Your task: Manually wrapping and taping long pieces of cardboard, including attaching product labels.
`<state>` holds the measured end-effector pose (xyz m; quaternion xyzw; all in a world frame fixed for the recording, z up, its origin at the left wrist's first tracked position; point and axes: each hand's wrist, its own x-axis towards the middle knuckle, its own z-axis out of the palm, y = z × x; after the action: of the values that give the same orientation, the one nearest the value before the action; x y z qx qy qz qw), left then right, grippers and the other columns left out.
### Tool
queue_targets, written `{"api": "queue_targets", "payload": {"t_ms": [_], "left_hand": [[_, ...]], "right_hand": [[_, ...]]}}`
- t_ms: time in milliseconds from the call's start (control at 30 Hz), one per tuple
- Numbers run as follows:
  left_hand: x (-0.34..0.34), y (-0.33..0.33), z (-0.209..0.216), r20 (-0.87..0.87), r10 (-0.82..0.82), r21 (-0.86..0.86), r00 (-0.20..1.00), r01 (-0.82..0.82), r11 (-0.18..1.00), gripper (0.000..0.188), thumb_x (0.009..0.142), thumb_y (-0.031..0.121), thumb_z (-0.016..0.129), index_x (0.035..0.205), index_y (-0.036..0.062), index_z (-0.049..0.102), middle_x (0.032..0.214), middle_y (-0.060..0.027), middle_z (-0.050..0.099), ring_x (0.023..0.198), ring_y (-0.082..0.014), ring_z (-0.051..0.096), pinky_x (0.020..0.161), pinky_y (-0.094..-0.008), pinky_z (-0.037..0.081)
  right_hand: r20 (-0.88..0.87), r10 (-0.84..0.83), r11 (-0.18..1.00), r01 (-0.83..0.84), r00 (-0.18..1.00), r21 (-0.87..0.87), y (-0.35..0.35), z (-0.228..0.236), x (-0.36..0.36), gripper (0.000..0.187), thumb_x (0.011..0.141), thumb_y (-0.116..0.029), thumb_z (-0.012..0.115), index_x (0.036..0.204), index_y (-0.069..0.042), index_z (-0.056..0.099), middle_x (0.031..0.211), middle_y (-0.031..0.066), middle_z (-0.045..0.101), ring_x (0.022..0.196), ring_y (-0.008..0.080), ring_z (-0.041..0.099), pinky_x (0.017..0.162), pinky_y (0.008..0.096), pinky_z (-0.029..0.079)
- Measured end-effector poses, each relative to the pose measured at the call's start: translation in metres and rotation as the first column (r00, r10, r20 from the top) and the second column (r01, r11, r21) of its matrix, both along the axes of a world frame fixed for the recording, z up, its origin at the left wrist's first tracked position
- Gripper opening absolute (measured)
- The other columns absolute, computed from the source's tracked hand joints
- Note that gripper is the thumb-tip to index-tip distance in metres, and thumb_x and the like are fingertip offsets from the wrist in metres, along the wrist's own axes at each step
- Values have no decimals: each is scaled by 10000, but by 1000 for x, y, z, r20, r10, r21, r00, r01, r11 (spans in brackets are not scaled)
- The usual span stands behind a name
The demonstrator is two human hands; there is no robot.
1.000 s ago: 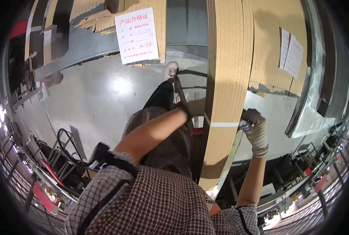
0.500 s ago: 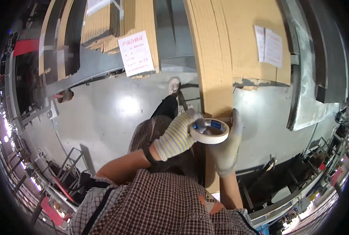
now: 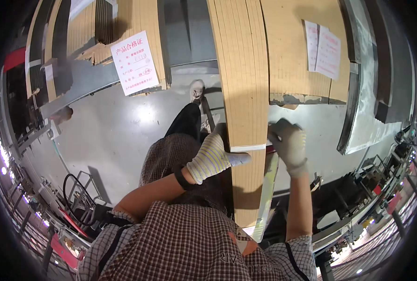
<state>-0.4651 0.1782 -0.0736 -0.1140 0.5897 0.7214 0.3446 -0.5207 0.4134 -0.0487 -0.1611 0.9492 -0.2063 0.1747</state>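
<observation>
Tape roll gone from atop the board stack (image 3: pixel 247 103) before the worker; white band (image 3: pixel 247 148) across it shows plainly. Left hand (image 3: pixel 213 157) at left edge, thumb over top, grip unclear. Right hand (image 3: pixel 291 143) curled beyond right edge, contents unclear.

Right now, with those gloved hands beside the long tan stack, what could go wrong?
The narrow white band might slip or tear, letting layers of the tan stack spread. The left hand has its thumb over the stack, so it could get pinched if layers shift. The right hand, close to the other edge, might get scraped.
</observation>
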Motion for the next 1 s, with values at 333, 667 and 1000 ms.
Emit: {"api": "queue_targets", "payload": {"t_ms": [333, 667, 1000], "left_hand": [[-8, -11, -3, -252, 50, -89, 967, -74, 993, 794, 900, 477, 680, 1424, -46, 394, 1350, -239, 542, 1268, -346, 536, 1070, -444, 438], [28, 42, -8, 252, 527, 230, 811, -579, 782, 435, 918, 174, 721, 1283, 46, 522, 1134, -41, 624, 1060, -112, 591, 839, -273, 550], [23, -35, 107, -208, -140, 16, 968, 147, 989, 260, 793, 152, 818, 943, 11, 659, 861, -34, 693, 807, -108, 666, 729, -268, 555]], "right_hand": [[239, 99, 995, -97, 966, -21, -25, 35, -4, 581, 1000, -503, 492, 968, 43, 688, 951, 267, 674, 915, 437, 647, 800, 469, 528], [87, -68, 979, 83, 994, -185, -40, 11, 23, 601, 1006, -538, 413, 935, 19, 629, 919, 261, 645, 889, 471, 598, 786, 524, 474], [131, 494, 866, -475, 859, -156, -74, 157, 36, 459, 834, -156, 616, 1289, -95, 605, 907, 108, 605, 750, 214, 648, 684, 387, 534]]}}
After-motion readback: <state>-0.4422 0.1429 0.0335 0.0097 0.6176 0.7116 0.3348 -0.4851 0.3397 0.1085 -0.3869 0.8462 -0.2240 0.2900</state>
